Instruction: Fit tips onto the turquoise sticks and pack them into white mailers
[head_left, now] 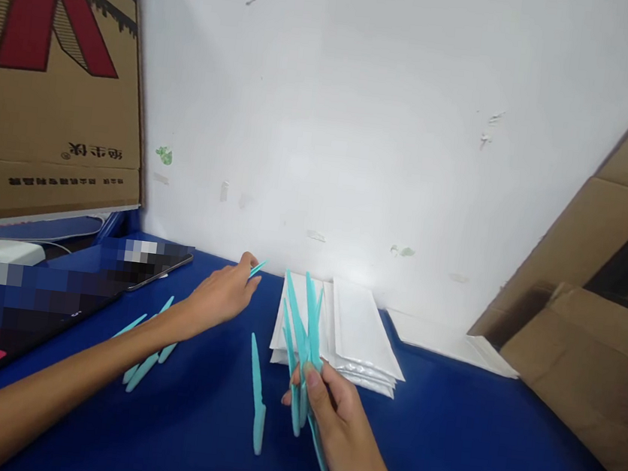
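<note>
My right hand [342,413] is closed round a loose bunch of several turquoise eyebrow razors [307,356], their thin ends fanned upward. Farther back and to the left, my left hand [229,286] pinches a turquoise eyebrow razor [257,268] whose tip pokes out past the fingers; whether it is one or two I cannot tell. Between the hands a single razor [257,395] lies on the blue table. Several more razors [149,364] rest under my left forearm, which partly hides them. Just behind the held bunch are stacked white padded envelopes [365,332].
A blue table [200,434] runs up to a white wall. At left stand a large printed cardboard box [79,110] and a dark, partly blurred screen device [49,319]. A phone-like object [165,271] lies behind it. Another white envelope [443,341] and brown cardboard [576,371] are at right.
</note>
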`<action>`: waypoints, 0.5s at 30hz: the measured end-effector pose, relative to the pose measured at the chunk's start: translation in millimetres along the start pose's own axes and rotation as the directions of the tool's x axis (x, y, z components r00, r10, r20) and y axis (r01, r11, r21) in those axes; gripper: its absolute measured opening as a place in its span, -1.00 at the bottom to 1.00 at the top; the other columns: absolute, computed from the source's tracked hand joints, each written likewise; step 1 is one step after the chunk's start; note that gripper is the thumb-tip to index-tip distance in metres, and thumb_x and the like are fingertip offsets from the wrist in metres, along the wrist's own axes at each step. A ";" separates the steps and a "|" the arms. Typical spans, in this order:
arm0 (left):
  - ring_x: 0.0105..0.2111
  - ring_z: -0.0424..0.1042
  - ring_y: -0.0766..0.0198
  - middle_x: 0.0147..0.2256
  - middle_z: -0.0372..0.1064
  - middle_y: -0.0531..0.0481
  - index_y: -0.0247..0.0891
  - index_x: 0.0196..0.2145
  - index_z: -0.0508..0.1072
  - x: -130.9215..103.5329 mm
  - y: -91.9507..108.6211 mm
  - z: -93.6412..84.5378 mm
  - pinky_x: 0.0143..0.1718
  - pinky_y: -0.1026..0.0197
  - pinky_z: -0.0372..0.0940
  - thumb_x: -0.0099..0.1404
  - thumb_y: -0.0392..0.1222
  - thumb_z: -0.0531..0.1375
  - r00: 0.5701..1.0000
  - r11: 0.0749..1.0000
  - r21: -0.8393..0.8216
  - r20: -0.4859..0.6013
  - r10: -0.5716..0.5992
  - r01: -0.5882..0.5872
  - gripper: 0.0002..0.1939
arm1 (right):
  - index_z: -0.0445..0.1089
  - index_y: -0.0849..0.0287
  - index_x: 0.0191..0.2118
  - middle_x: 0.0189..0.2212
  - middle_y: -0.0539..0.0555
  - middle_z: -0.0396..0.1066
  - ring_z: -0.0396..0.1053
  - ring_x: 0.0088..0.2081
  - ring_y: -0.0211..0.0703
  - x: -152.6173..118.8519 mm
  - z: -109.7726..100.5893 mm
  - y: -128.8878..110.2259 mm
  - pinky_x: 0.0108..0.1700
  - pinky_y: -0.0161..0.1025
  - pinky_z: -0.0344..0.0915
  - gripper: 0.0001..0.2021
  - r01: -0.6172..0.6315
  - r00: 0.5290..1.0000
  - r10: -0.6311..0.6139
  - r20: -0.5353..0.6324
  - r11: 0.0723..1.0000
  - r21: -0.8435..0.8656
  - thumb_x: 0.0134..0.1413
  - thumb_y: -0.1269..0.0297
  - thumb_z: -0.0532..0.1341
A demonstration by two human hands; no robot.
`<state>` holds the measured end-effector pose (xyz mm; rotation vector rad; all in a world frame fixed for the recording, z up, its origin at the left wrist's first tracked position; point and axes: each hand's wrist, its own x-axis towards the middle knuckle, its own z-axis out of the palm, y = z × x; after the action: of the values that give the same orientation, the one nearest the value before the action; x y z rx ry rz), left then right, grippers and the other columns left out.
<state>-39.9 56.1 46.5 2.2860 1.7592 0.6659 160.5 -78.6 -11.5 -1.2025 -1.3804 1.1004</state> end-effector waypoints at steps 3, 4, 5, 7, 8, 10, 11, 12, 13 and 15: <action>-0.23 0.51 -0.15 -0.21 0.45 -0.39 -0.47 0.22 0.17 -1.8 -10.4 9.1 -0.24 0.01 0.30 0.41 -0.11 -0.03 0.997 0.985 0.162 0.042 -0.068 0.060 -0.47 | 0.46 0.17 -0.22 -0.39 0.08 0.48 0.37 -0.38 -0.14 0.9 -0.5 1.1 -0.24 -0.25 0.27 -0.46 -0.005 1.000 0.005 -0.014 1.000 -0.005 0.20 -0.27 0.10; -0.20 0.51 -0.19 -0.14 0.41 -0.46 -0.49 0.22 0.19 -4.0 -10.3 12.3 -0.21 -0.02 0.31 0.39 -0.15 -0.02 0.995 0.975 0.211 0.048 -0.085 0.073 -0.48 | 0.46 0.17 -0.22 -0.39 0.08 0.48 0.37 -0.38 -0.14 1.1 -0.4 1.6 -0.24 -0.25 0.27 -0.46 -0.006 1.000 0.006 -0.019 1.000 -0.002 0.20 -0.27 0.10; -0.17 0.50 -0.22 -0.08 0.37 -0.52 -0.50 0.19 0.23 -6.7 -8.6 14.6 -0.18 -0.07 0.31 0.38 -0.17 -0.01 0.994 0.963 0.256 0.050 -0.096 0.080 -0.50 | 0.46 0.17 -0.22 -0.39 0.08 0.47 0.36 -0.39 -0.14 1.2 -0.2 2.1 -0.24 -0.25 0.27 -0.46 -0.006 1.000 0.006 -0.024 1.000 0.003 0.20 -0.27 0.11; -0.07 0.45 -0.32 0.00 0.29 -0.60 -0.51 0.10 0.34 -12.6 -1.9 15.9 -0.10 -0.17 0.27 0.36 -0.21 0.01 0.994 0.941 0.327 0.039 -0.105 0.086 -0.56 | 0.45 0.17 -0.23 -0.40 0.08 0.47 0.36 -0.39 -0.14 1.6 0.3 2.6 -0.24 -0.24 0.27 -0.46 -0.006 1.000 0.006 -0.027 1.000 0.015 0.18 -0.28 0.11; -0.01 0.40 -0.36 0.03 0.26 -0.62 -0.51 0.06 0.38 -15.4 2.1 15.1 -0.06 -0.21 0.24 0.36 -0.22 0.00 0.994 0.933 0.351 0.029 -0.101 0.084 -0.58 | 0.45 0.17 -0.24 -0.40 0.08 0.47 0.36 -0.38 -0.13 1.7 0.4 2.5 -0.23 -0.24 0.27 -0.46 -0.005 1.000 0.006 -0.028 1.000 0.018 0.18 -0.28 0.11; 0.02 0.37 -0.35 0.02 0.31 -0.60 -0.48 -0.04 0.46 -20.9 9.0 12.2 -0.04 -0.21 0.23 0.37 -0.20 -0.01 0.995 0.928 0.368 0.040 -0.087 0.066 -0.61 | 0.45 0.16 -0.23 -0.39 0.09 0.48 0.35 -0.38 -0.14 2.0 0.6 2.0 -0.23 -0.25 0.27 -0.47 -0.003 1.000 0.003 -0.023 1.000 0.016 0.19 -0.27 0.11; -0.01 0.40 -0.31 -0.03 0.37 -0.55 -0.43 -0.10 0.51 -23.7 11.5 11.0 -0.05 -0.17 0.25 0.37 -0.16 0.01 0.995 0.931 0.361 0.066 -0.076 0.047 -0.63 | 0.45 0.16 -0.23 -0.39 0.08 0.48 0.35 -0.38 -0.15 2.1 0.5 1.6 -0.23 -0.25 0.27 -0.47 -0.003 1.000 0.004 -0.022 1.000 0.015 0.20 -0.27 0.10; -0.06 0.44 -0.25 -0.11 0.44 -0.48 -0.38 -0.18 0.55 -26.6 13.4 10.6 -0.08 -0.12 0.28 0.35 -0.09 0.05 0.993 0.938 0.346 0.102 -0.063 0.024 -0.65 | 0.45 0.16 -0.23 -0.39 0.08 0.48 0.35 -0.38 -0.16 2.2 0.4 1.4 -0.23 -0.25 0.27 -0.48 -0.004 1.000 0.004 -0.020 1.000 0.015 0.21 -0.26 0.10; -0.13 0.48 -0.20 -0.19 0.49 -0.41 -0.32 -0.27 0.57 -29.9 14.8 11.1 -0.11 -0.07 0.31 0.31 -0.02 0.11 0.988 0.946 0.325 0.144 -0.048 -0.002 -0.66 | 0.45 0.16 -0.22 -0.38 0.08 0.48 0.35 -0.38 -0.16 2.3 0.3 1.2 -0.24 -0.26 0.27 -0.48 -0.003 1.000 0.003 -0.020 1.000 0.015 0.21 -0.26 0.10; -0.24 0.53 -0.12 -0.33 0.53 -0.30 -0.24 -0.41 0.58 -36.9 17.2 14.9 -0.17 0.01 0.34 0.20 0.09 0.21 0.978 0.960 0.275 0.210 -0.014 -0.045 -0.67 | 0.45 0.17 -0.21 -0.38 0.08 0.48 0.36 -0.38 -0.17 2.3 0.0 1.3 -0.24 -0.27 0.28 -0.48 0.003 1.000 -0.003 -0.024 1.000 0.017 0.22 -0.25 0.10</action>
<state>-25.5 18.0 31.6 2.4427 1.8321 0.1732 160.5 -76.2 -12.5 -1.1977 -1.3517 1.0902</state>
